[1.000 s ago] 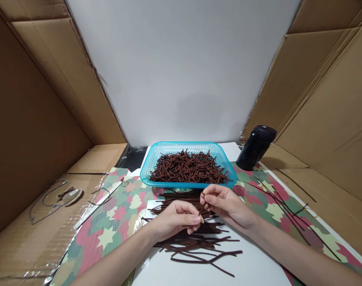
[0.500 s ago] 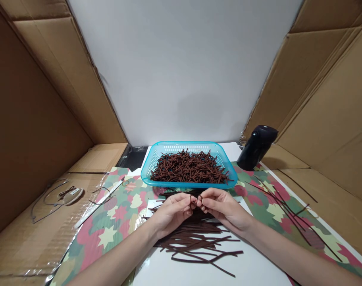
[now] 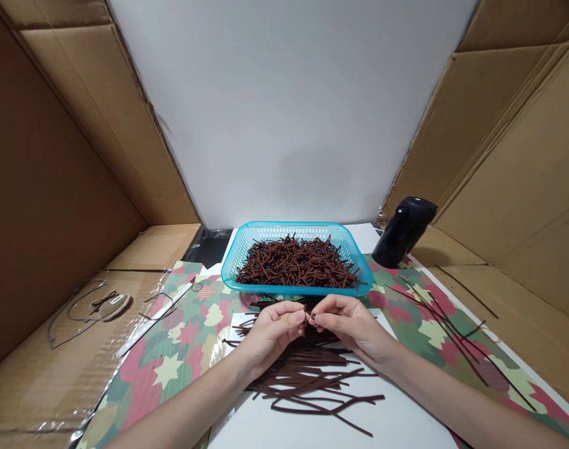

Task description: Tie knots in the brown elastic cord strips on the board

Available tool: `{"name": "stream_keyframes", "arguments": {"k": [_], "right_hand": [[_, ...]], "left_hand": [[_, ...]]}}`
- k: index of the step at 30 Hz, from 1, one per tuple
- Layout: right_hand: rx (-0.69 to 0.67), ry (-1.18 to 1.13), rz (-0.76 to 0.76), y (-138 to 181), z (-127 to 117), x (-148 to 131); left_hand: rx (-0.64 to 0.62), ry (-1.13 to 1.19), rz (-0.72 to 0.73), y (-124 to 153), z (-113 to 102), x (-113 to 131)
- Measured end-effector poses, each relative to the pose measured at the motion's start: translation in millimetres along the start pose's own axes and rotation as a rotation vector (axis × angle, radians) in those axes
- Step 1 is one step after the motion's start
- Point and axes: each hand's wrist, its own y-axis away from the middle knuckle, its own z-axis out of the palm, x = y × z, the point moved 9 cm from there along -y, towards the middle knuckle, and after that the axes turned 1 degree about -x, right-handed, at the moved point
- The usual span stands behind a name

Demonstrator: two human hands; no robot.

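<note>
My left hand [image 3: 278,328] and my right hand [image 3: 347,321] meet fingertip to fingertip above a pile of dark brown strips. Both pinch a short brown strip [image 3: 305,325], of which only small bits show between the fingers. Beneath them, many long thin brown strips [image 3: 307,377] lie loosely across a white sheet [image 3: 397,415]. Just beyond my hands stands a blue plastic basket [image 3: 297,290] heaped with short, knotted-looking brown pieces [image 3: 298,262].
A black tumbler-like object [image 3: 403,232] stands back right. Loose brown strips [image 3: 457,330] lie on the patterned cover [image 3: 172,371] at right. To the left are a white-and-grey blade-like strip [image 3: 156,319], eyeglasses [image 3: 73,318] and a small corded device [image 3: 113,307]. Cardboard walls [image 3: 523,149] flank both sides.
My fingertips have drawn slightly closer together around the brown strip, and the left fingers have closed over the part that looped up. The basket and pile look the same.
</note>
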Motion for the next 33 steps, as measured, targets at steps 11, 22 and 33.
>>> {"name": "stream_keyframes", "arguments": {"k": [11,22,33], "right_hand": [[0.001,0.058,0.026,-3,-4,2],[0.006,-0.031,0.112,5,11,-10],[-0.017,-0.148,0.132,14,22,-15]], "left_hand": [[0.095,-0.376,0.157,5,4,19],[0.017,-0.572,0.312,20,36,50],[-0.143,-0.542,0.361,30,56,55]]}}
